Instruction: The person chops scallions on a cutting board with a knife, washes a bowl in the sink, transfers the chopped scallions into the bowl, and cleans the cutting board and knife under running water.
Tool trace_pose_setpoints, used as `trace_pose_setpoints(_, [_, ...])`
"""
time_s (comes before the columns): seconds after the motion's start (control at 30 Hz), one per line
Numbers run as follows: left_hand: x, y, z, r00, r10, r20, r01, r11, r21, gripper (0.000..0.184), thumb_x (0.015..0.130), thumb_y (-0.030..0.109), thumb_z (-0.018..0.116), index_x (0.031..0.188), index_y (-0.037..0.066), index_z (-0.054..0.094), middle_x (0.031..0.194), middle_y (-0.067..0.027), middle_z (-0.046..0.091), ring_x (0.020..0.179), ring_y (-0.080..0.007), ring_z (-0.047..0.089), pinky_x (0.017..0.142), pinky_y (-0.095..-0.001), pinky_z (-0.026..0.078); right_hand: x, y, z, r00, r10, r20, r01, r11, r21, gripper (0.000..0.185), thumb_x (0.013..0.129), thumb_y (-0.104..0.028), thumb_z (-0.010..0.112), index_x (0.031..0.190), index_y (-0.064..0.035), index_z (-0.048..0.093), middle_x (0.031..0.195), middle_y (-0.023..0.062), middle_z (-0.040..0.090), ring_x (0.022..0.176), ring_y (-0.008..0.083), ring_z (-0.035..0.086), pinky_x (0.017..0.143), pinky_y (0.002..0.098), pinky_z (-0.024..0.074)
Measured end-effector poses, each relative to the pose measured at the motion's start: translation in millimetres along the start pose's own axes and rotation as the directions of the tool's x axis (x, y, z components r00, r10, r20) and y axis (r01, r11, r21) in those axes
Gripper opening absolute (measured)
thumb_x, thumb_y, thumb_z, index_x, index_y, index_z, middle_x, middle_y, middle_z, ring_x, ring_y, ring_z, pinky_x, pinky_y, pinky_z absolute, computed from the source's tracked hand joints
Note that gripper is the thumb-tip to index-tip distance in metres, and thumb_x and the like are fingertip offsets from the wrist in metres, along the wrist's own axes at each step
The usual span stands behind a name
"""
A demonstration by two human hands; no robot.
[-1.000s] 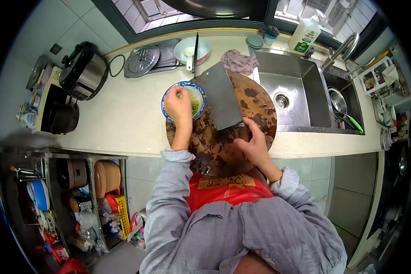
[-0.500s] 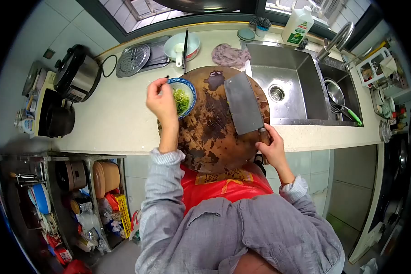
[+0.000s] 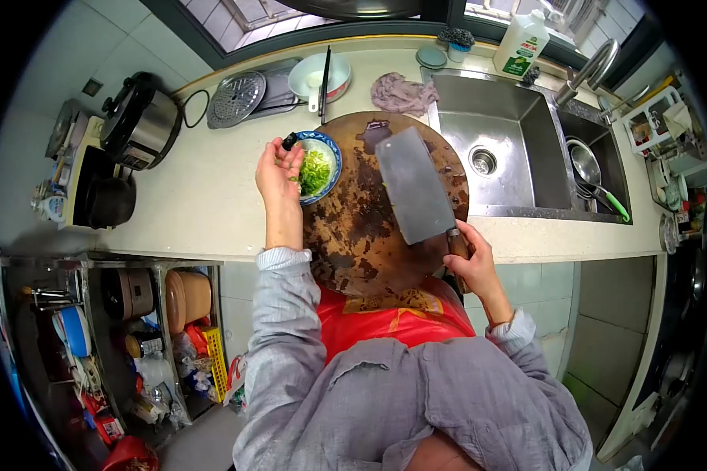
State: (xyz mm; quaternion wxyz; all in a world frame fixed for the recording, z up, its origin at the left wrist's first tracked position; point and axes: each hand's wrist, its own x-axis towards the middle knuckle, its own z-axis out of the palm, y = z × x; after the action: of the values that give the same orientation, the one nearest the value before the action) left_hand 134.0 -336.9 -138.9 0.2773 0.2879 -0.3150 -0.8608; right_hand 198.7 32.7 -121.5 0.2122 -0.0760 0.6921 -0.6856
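Note:
My left hand [image 3: 280, 173] is palm up beside the left rim of a blue-patterned bowl [image 3: 335, 166], its fingers loosely curled and apart. A small black piece [image 3: 289, 141] is at one fingertip; whether it is worn or held is unclear. Chopped greens [image 3: 314, 173] lie in the bowl, and a few bits cling near my fingers. The bowl overlaps the left edge of a round, stained wooden board [image 3: 353, 235]. My right hand [image 3: 476, 263] grips the wooden handle of a cleaver [image 3: 415, 188], whose broad blade lies over the board's right part, tip pointing up and left.
A sink [image 3: 511, 141] is on the right, with a cloth [image 3: 404, 93] beside it. Behind the board are chopsticks [image 3: 325, 86] and a pale bowl [image 3: 339, 74]. A pressure cooker [image 3: 145, 122] stands on the left, and a detergent bottle [image 3: 521, 45] at the back.
My left hand has moved from over the bowl to its left side and turned palm up. The cleaver has shifted right across the board, still in my right hand.

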Motion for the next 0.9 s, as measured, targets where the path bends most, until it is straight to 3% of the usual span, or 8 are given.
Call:
trace_pose_setpoints(0.03, [-3,-1,0,0.999,-0.037,0.022,0.039,0.995,-0.091,0.033,0.096,0.027,0.045,0.107,-0.003,0.053,0.095,-0.0128,0.056,0.099,-0.0366,0.058,0.089,-0.0457,0.048,4,-1,5,0.999,-0.033,0.03,0.034,0.999,-0.031,0.062,0.07,-0.002,0.065,0.127,0.004,0.043,0.111,0.0084,0.056,0.102,0.0142,0.052,0.088,0.0269,0.0418])
trace_pose_setpoints(0.13, [0,-5,-2,0.976,-0.21,0.054,0.216,0.956,-0.197,0.04,0.098,0.033,0.04,0.11,-0.003,0.051,0.099,-0.0141,0.056,0.107,-0.0391,0.054,0.094,-0.0494,0.044,17,-7,19,0.986,-0.116,0.123,0.131,0.983,-0.128,0.062,0.07,-0.005,0.067,0.127,0.0026,0.044,0.114,0.0092,0.054,0.106,0.015,0.05,0.091,0.0274,0.0404])
trace_pose_setpoints(0.2, [13,-14,-14,0.969,-0.227,0.099,0.239,0.961,-0.138,0.043,0.098,0.035,0.035,0.112,-0.002,0.05,0.098,-0.0133,0.059,0.105,-0.0329,0.056,0.092,-0.0448,0.046,26,-16,35,0.968,-0.165,0.19,0.201,0.962,-0.187,0.062,0.07,-0.007,0.067,0.127,0.002,0.044,0.115,0.0094,0.054,0.107,0.0155,0.049,0.092,0.0275,0.0394])
trace_pose_setpoints(0.3, [19,-17,-18,0.957,-0.271,0.103,0.269,0.962,0.038,0.045,0.098,0.038,0.034,0.114,0.001,0.052,0.106,-0.0131,0.061,0.103,-0.0263,0.058,0.09,-0.0391,0.047,36,-31,58,0.934,-0.161,0.318,0.176,0.984,-0.019,0.06,0.071,-0.007,0.065,0.127,0.0004,0.045,0.114,0.0088,0.054,0.105,0.0152,0.05,0.092,0.0267,0.0391])
trace_pose_setpoints(0.5, [-11,9,-2,0.915,-0.354,0.194,0.378,0.92,-0.106,0.053,0.098,0.045,0.028,0.12,0.001,0.05,0.119,-0.0154,0.057,0.111,-0.0289,0.053,0.097,-0.0432,0.041,62,-20,75,0.916,-0.05,0.399,0.041,0.999,0.031,0.06,0.074,-0.004,0.064,0.131,-0.0016,0.044,0.107,0.0016,0.055,0.084,0.007,0.051,0.071,0.0219,0.0441])
trace_pose_setpoints(0.6, [-10,12,-3,0.913,-0.342,0.221,0.365,0.928,-0.071,0.057,0.098,0.046,0.024,0.124,0.001,0.048,0.122,-0.0156,0.054,0.116,-0.0297,0.048,0.101,-0.044,0.036,64,-20,75,0.933,-0.048,0.357,0.069,0.997,-0.047,0.059,0.074,-0.004,0.063,0.13,-0.0007,0.044,0.103,0.001,0.056,0.082,0.0062,0.051,0.07,0.0217,0.0442])
trace_pose_setpoints(0.8, [-19,20,13,0.966,-0.26,-0.003,0.26,0.965,0.046,0.057,0.098,0.046,0.029,0.127,-0.001,0.043,0.122,-0.0142,0.053,0.114,-0.0267,0.049,0.103,-0.0409,0.032,63,-34,71,0.973,-0.049,0.228,0.112,0.956,-0.271,0.059,0.072,-0.007,0.063,0.128,-0.0017,0.046,0.091,0.004,0.061,0.072,0.0072,0.052,0.064,0.0227,0.0447])
trace_pose_setpoints(0.9, [-17,21,9,0.997,-0.064,0.032,0.052,0.953,0.298,0.045,0.097,0.039,0.039,0.114,0.0,0.054,0.103,-0.0103,0.057,0.095,-0.0215,0.054,0.084,-0.0352,0.042,68,-27,71,0.979,-0.088,0.184,0.12,0.978,-0.169,0.058,0.072,-0.006,0.062,0.128,-0.0018,0.046,0.09,0.0036,0.061,0.069,0.0068,0.051,0.062,0.0222,0.0441])
